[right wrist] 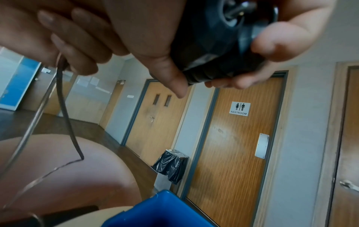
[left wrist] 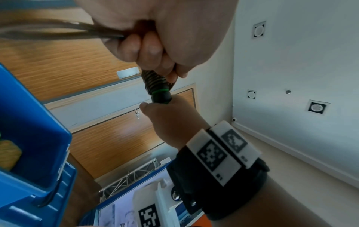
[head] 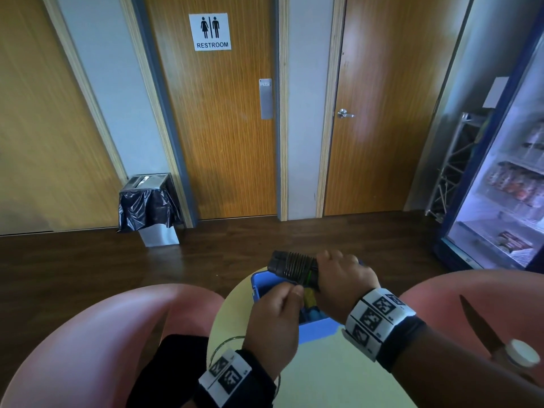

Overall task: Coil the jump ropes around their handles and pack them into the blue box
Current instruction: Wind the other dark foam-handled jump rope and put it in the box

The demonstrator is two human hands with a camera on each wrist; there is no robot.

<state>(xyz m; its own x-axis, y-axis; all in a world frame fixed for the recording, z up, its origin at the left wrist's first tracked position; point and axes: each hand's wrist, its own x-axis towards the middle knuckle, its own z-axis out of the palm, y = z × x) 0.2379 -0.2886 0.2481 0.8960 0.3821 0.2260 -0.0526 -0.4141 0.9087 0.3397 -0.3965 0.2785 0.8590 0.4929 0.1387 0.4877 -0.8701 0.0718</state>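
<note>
My right hand (head: 326,269) grips a pair of black jump rope handles (head: 294,267) held together, with dark rope wound in tight turns around them, just above the blue box (head: 259,287). A green ring (left wrist: 160,91) shows on one handle (left wrist: 157,86). My left hand (head: 290,291) pinches the loose rope (right wrist: 64,107) close under the handles. The free length of rope hangs down and loops past the table edge (head: 226,341). Inside the box lie a yellow bundle (left wrist: 7,153) and something blue, mostly hidden by my hands.
The box stands on a small round pale yellow table (head: 323,372) between two pink chairs (head: 88,334). A lined steel bin (head: 150,207) stands by the restroom door. A lit glass-door fridge (head: 506,187) is at the right. Dark wood floor lies ahead.
</note>
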